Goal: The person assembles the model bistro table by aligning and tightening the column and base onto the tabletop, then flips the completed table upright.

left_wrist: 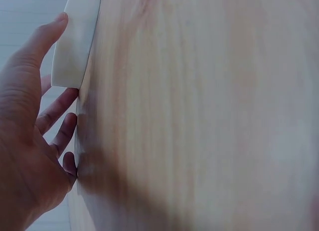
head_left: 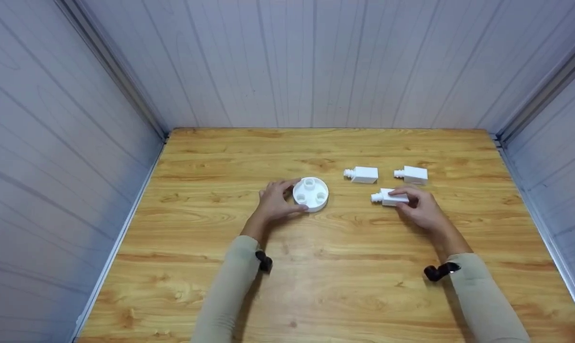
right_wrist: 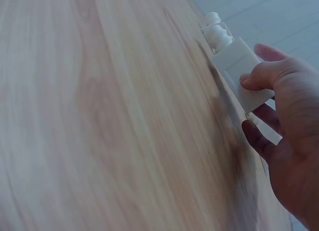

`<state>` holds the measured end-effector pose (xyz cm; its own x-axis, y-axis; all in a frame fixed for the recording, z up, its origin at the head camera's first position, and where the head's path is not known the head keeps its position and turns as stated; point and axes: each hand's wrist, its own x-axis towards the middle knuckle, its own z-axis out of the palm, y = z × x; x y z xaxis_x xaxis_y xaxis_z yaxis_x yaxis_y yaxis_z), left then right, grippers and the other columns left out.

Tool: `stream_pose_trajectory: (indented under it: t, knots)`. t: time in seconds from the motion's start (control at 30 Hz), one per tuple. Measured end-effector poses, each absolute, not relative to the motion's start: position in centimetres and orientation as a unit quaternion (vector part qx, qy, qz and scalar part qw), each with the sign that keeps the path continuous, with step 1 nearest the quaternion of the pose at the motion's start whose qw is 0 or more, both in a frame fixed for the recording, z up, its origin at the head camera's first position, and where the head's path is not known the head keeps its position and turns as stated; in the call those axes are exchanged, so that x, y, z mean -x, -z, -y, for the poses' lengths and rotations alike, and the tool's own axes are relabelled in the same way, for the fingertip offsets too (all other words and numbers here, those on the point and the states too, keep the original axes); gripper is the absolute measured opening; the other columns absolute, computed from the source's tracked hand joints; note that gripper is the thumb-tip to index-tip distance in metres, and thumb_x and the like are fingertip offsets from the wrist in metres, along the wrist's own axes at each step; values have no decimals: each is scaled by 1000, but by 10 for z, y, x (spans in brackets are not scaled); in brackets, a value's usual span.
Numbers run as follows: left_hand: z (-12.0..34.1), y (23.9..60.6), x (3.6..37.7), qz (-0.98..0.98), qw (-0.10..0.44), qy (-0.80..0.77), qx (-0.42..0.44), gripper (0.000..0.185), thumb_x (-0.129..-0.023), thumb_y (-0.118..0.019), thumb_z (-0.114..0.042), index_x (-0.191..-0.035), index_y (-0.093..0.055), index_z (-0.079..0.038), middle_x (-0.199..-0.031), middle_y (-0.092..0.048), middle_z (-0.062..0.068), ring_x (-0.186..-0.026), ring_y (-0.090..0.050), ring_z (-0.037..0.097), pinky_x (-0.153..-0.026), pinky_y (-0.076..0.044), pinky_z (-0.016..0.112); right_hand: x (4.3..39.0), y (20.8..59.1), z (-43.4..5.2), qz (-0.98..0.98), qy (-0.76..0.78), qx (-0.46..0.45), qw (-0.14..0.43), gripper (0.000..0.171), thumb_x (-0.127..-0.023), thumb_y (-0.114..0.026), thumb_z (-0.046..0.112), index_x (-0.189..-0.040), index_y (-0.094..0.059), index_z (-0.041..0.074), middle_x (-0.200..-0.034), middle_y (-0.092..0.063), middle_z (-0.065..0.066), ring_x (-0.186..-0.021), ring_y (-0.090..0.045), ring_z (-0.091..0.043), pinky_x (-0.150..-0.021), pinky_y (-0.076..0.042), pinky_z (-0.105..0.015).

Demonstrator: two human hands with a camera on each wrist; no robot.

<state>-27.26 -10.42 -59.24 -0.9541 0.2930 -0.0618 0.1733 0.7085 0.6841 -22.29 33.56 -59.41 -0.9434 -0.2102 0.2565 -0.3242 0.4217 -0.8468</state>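
A round white base (head_left: 311, 194) with three raised sockets lies on the wooden table. My left hand (head_left: 277, 200) grips its left side between thumb and fingers; in the left wrist view the thumb rests on the edge of the base (left_wrist: 75, 41). To the right, my right hand (head_left: 421, 209) pinches a white block with a threaded neck (head_left: 393, 197) that lies on its side, neck pointing left. The right wrist view shows the thumb on the face of this block (right_wrist: 239, 74). Two similar white blocks lie behind it, one on the left (head_left: 365, 175), one on the right (head_left: 415, 175).
The wood-grain table (head_left: 316, 286) is enclosed by a pale panelled back wall (head_left: 287, 66) and side walls at left (head_left: 54, 166) and right (head_left: 554, 133). A dark wrist camera sits on each sleeve.
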Motion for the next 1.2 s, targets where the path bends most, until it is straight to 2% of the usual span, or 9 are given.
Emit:
stream_pose_trajectory:
  t: [0.3, 0.53, 0.63, 0.9, 1.1, 1.2]
  knots:
    - [109, 592, 273, -916, 87, -372, -120, 92, -82, -97, -59, -163, -61, -35, -165, -63, 9, -156, -49, 39, -121, -32, 65, 226, 584, -323, 840, -523, -141, 27, 29, -99, -73, -14, -126, -80, -6, -139, -70, -31, -120, -59, 13, -100, -51, -4]
    - [107, 588, 272, -921, 91, -360, -120, 90, -83, -98, -53, -162, -61, -34, -164, -64, 7, -152, -52, 38, -120, -34, 66, 237, 579, -305, 831, -524, -181, 51, 29, -97, -75, -15, -124, -80, -7, -131, -72, -33, -118, -62, 12, -101, -52, -5]
    - [108, 595, 276, -918, 86, -367, -121, 90, -81, -99, -54, -161, -62, -35, -163, -66, 5, -149, -53, 36, -117, -35, 64, 242, 578, -296, 831, -521, -188, 47, 30, -97, -76, -14, -125, -81, -5, -130, -73, -32, -116, -62, 12, -101, -52, -5]
    - [104, 598, 278, -914, 95, -375, -122, 93, -79, -99, -57, -162, -62, -34, -167, -62, 6, -154, -51, 37, -118, -34, 62, 247, 572, -275, 840, -509, -186, 14, 31, -100, -75, -9, -129, -82, 0, -143, -73, -25, -125, -58, 10, -104, -51, -8]
    - [100, 590, 275, -920, 96, -360, -124, 91, -83, -98, -54, -163, -60, -32, -168, -61, 4, -155, -51, 35, -119, -35, 61, 250, 569, -260, 839, -507, -197, 8, 32, -99, -75, -9, -128, -83, 3, -142, -74, -22, -128, -60, 3, -106, -52, -9]
    - [99, 589, 275, -923, 99, -352, -121, 91, -83, -98, -54, -163, -60, -33, -169, -61, 3, -155, -51, 34, -120, -35, 61, 253, 566, -252, 835, -511, -202, 5, 30, -100, -76, -7, -128, -83, 3, -140, -74, -23, -127, -61, 3, -104, -53, -10]
